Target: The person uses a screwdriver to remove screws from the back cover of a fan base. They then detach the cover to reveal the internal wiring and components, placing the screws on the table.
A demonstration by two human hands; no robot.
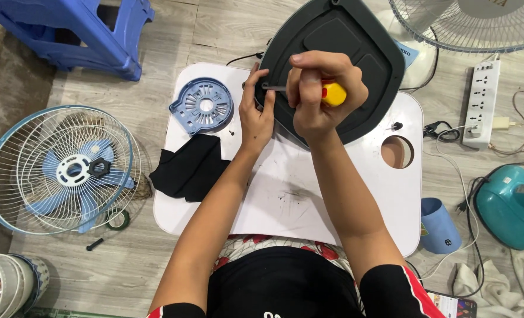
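Observation:
My right hand (321, 97) grips a screwdriver with a yellow and red handle (333, 93); its metal shaft points left to the edge of a dark grey fan base (365, 56). My left hand (256, 112) holds the left rim of that base, fingers beside the screwdriver tip. The base lies tilted on the far part of a white lap table (291, 194). A light blue round motor cover (203, 106) rests on the table's far left corner. A black cloth (191, 168) hangs over the table's left edge.
A blue-bladed fan in its wire cage (61, 168) lies on the floor at left. A blue plastic stool (79, 29) stands far left. At right are a white power strip (481, 103), a teal appliance (512, 203), a blue cup (438, 227) and another fan cage (468, 23).

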